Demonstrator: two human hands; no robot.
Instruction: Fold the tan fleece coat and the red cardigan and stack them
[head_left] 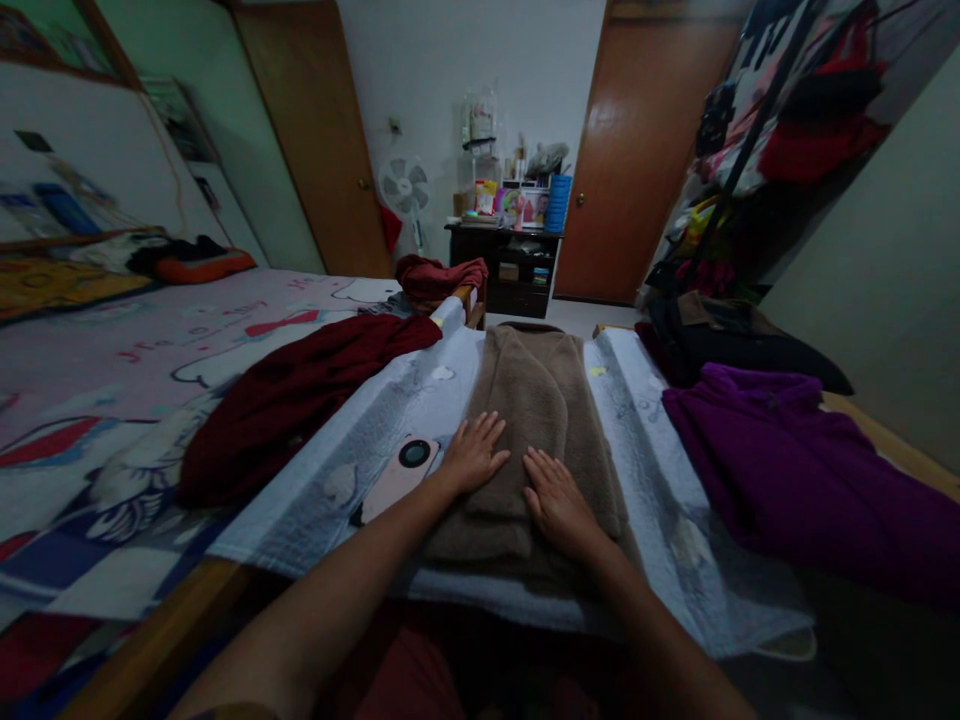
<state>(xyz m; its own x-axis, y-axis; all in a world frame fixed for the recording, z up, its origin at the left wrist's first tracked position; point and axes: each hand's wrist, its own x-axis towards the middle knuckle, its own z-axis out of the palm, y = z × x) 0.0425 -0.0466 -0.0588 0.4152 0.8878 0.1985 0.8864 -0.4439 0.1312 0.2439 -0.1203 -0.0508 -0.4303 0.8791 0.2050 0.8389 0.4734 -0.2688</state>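
A brown fleecy garment (536, 400) lies folded lengthwise in front of me, over a pale blue patterned cloth (420, 400). My left hand (476, 455) rests flat on its left side, fingers stretched out. On the right half, a little nearer to me, my right hand (559, 500) also lies flat with its fingers extended. Both palms face down on the fabric, and neither hand grips it. Just left of my left forearm, a pink phone (382, 490) with a round dark camera ring lies on the cloth.
To the left, a dark red garment (300, 410) lies at the edge of a bed with a printed sheet (225, 310). Purple clothing (810, 470) and a dark folded garment (742, 345) lie at right. Beyond stand a white fan (406, 188) and a dark cabinet (480, 265).
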